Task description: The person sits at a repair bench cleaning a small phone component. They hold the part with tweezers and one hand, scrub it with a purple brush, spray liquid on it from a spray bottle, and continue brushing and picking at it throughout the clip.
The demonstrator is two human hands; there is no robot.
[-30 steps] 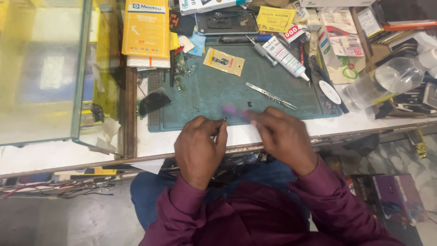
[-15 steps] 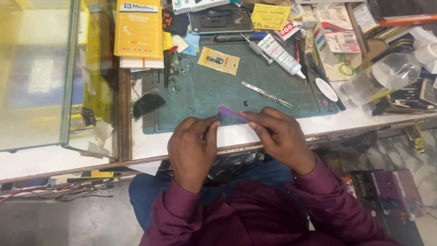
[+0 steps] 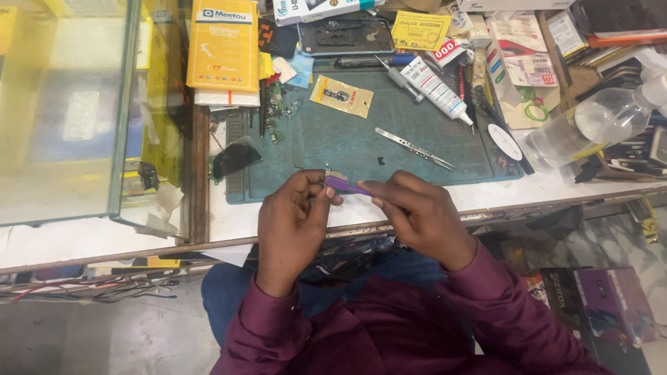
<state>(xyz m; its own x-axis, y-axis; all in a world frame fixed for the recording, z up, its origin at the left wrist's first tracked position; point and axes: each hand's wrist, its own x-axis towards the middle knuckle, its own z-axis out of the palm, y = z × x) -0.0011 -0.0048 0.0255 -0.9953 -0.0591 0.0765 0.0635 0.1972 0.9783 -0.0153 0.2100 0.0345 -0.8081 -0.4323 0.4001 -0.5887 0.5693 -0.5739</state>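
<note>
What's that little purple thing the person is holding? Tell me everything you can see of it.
The purple tool is a thin, flat strip, plastic by its look, lying nearly level just above the near edge of the teal work mat. The right hand pinches one end between fingertips; the left hand meets the other end, where something small and pale sits against it, too small to identify. Fingers hide most of its length.

A green work mat bears metal tweezers, a white glue tube and a small yellow packet. A yellow box sits at the mat's upper left corner. A clear plastic bottle lies to the right.
</note>
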